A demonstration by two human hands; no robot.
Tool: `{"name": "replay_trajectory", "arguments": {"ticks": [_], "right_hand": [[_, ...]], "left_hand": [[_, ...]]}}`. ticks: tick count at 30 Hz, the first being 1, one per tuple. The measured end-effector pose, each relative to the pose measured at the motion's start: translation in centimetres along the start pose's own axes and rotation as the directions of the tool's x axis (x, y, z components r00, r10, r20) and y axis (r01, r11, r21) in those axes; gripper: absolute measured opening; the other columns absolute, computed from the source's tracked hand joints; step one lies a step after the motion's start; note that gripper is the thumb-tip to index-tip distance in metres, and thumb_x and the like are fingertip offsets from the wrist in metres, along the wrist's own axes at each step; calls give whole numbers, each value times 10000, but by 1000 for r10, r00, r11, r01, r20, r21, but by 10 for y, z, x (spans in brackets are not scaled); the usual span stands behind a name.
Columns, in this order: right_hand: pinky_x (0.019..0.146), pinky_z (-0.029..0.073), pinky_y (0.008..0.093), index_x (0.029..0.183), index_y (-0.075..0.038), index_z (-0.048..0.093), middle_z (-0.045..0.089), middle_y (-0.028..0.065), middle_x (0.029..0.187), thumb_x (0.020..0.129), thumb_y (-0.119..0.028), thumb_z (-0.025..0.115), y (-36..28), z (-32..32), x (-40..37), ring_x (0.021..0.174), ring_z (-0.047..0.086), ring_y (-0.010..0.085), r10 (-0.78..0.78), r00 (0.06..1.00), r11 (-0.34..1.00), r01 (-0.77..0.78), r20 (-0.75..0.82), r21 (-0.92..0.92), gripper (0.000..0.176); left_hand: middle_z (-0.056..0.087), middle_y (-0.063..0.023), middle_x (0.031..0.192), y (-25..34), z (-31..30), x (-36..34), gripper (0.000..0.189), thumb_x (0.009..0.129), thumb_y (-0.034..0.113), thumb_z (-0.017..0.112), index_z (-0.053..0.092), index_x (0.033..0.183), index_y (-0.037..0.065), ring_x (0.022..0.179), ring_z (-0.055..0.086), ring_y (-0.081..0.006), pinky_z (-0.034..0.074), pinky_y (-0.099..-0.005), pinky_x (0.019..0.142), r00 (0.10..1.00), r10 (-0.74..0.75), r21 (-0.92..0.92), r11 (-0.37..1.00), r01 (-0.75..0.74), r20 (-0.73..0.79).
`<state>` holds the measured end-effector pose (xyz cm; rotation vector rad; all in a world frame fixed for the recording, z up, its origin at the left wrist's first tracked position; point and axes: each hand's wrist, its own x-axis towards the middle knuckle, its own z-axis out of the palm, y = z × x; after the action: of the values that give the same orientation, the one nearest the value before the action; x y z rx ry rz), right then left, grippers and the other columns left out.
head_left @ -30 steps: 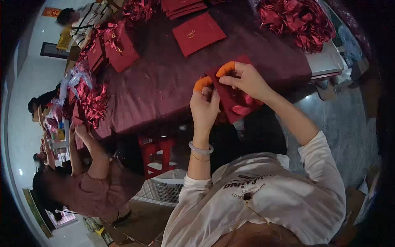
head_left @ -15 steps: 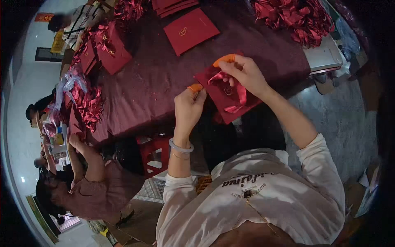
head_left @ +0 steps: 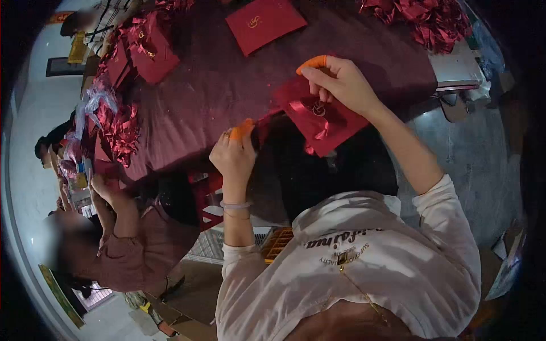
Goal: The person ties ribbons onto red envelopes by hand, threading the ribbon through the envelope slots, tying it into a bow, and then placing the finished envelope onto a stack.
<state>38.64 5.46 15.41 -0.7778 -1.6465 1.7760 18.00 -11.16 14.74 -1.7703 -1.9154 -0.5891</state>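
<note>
A red paper gift bag (head_left: 347, 122) with a gold emblem and a satin ribbon (head_left: 307, 111) across its front hangs at the table's near edge. My right hand (head_left: 347, 85), an orange finger cot on one finger, is closed at the bag's upper edge; its fingertips are partly hidden. Left of the bag, my left hand (head_left: 234, 152) is pinched, orange cots on its fingers. A thin red ribbon strand (head_left: 268, 117) runs taut from this hand to the bag's left edge.
Another red bag (head_left: 266, 24) lies flat on the dark red tablecloth (head_left: 210, 74). Heaps of red ribbon (head_left: 424, 23) are at the back right, with more ribbon (head_left: 125, 133) and red bags (head_left: 152, 54) at left. A co-worker (head_left: 131, 233) sits on my left.
My left hand has moved left and slightly down, away from the bag, drawing the ribbon strand out. My right hand stays at the bag's top. The view has shifted slightly.
</note>
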Motion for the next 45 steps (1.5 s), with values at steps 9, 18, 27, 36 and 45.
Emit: {"name": "replay_trajectory", "arguments": {"ticks": [9, 18, 27, 36, 45], "right_hand": [[503, 413, 159, 1048, -31, 618, 577, -9, 704, 938, -221, 512, 6, 1, 0, 557, 503, 26, -51, 999, 995, 50, -7, -84, 244], [558, 482, 211, 1076, -33, 605, 609, 11, 748, 929, -233, 525, 2, -3, -1, 607, 572, 70, -15, 999, 993, 18, 33, -118, 261], [591, 427, 211, 1122, -93, 620, 581, -24, 748, 740, -160, 728, -7, 2, -8, 622, 498, 57, -104, 924, 903, 242, 367, -355, 402], [812, 449, 293, 1077, -72, 624, 645, 45, 915, 758, 19, 597, -9, -15, -4, 906, 573, 179, -171, 796, 826, 437, 581, -356, 333], [944, 416, 298, 1222, -28, 506, 555, 71, 1203, 842, 46, 524, 6, -21, -2, 1119, 515, 159, -200, 885, 954, 273, 421, -120, 387]], "left_hand": [[615, -73, 696, -36, -5, -15, 168, 737, 103, 687, 663, 902, 77, 547, 571, -262, 480, -351, 498, 989, -90, 128, 986, 105, -120], [521, -124, 988, 83, -20, -30, 257, 770, 45, 680, 596, 1007, -10, 905, 510, -291, 419, -354, 803, 915, -398, -377, 860, 345, -70], [574, -173, 916, 122, -2, -31, 223, 878, 157, 573, 580, 1024, -12, 828, 548, -302, 431, -347, 746, 681, -601, -611, 369, 700, 417], [613, -164, 842, 101, 1, -26, 212, 853, 176, 606, 601, 962, -6, 811, 576, -305, 447, -364, 720, 699, -448, -642, 300, 705, 558], [494, -74, 783, 96, -9, -25, 263, 706, 55, 727, 636, 952, 44, 751, 488, -266, 416, -367, 668, 880, -444, -443, 763, 470, 168]]}}
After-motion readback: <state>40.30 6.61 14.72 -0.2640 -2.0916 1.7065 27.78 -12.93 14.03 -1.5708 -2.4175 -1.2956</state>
